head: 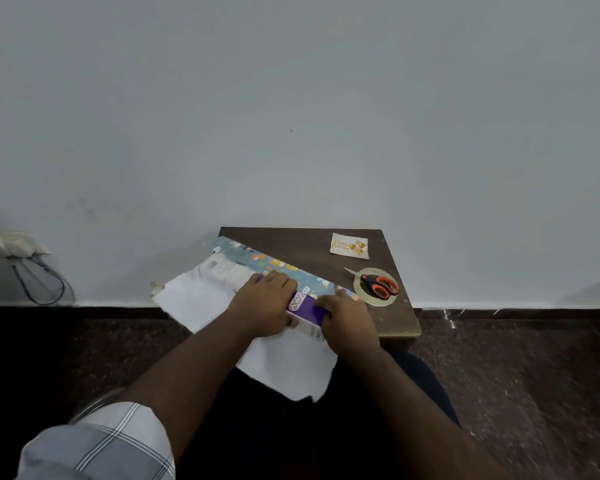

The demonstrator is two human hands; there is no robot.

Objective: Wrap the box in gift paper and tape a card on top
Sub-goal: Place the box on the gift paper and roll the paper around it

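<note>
A long purple-and-white box (307, 308) lies on gift paper (201, 299) spread white side up over a small brown table (312, 244). The paper's far edge (274, 263), blue with a cartoon print, is folded up against the box. My left hand (265, 303) lies over the box's middle, fingers bent over the folded paper edge, thumb at the near side. My right hand (347, 318) grips the box's right end. A white "Happy Birthday" card (349, 245) lies at the table's far right.
Red-handled scissors (378, 284) rest on a round tape roll (373, 273) at the table's right side. The paper overhangs the table toward my lap. A wall stands right behind the table; a socket with cables (18, 251) is at the left.
</note>
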